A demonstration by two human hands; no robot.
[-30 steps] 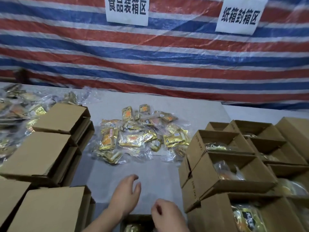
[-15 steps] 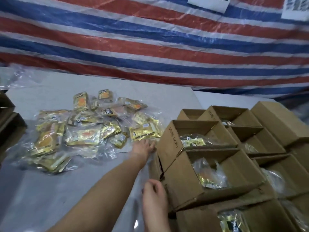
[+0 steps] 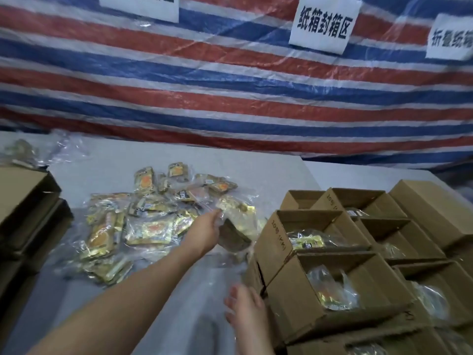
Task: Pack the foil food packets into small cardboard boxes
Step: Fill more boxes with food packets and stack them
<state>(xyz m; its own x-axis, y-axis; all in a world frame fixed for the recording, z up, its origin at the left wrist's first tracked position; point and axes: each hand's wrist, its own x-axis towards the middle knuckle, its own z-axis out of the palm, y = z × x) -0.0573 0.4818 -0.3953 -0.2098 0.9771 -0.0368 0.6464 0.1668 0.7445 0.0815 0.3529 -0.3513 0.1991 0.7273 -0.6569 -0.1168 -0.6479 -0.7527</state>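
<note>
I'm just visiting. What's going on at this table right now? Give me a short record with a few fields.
activity: packing foil food packets into cardboard boxes
left hand: reaching forward, gripping a clear bag of packets at the pile's right edge
right hand: low, fingers loose, beside the nearest open box; holds nothing
packet pile: middle of the table
open boxes: right side, several already hold packets
closed boxes: stacked at left

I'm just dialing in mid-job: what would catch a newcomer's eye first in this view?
Probably the red, white and blue striped tarp filling the background, with white paper signs stuck on it. Below it, a pile of gold foil food packets in clear bags lies mid-table, where the left hand grips one bag at the pile's right edge. On the right are open cardboard boxes, several already holding packets, with the right hand beside them.
</note>
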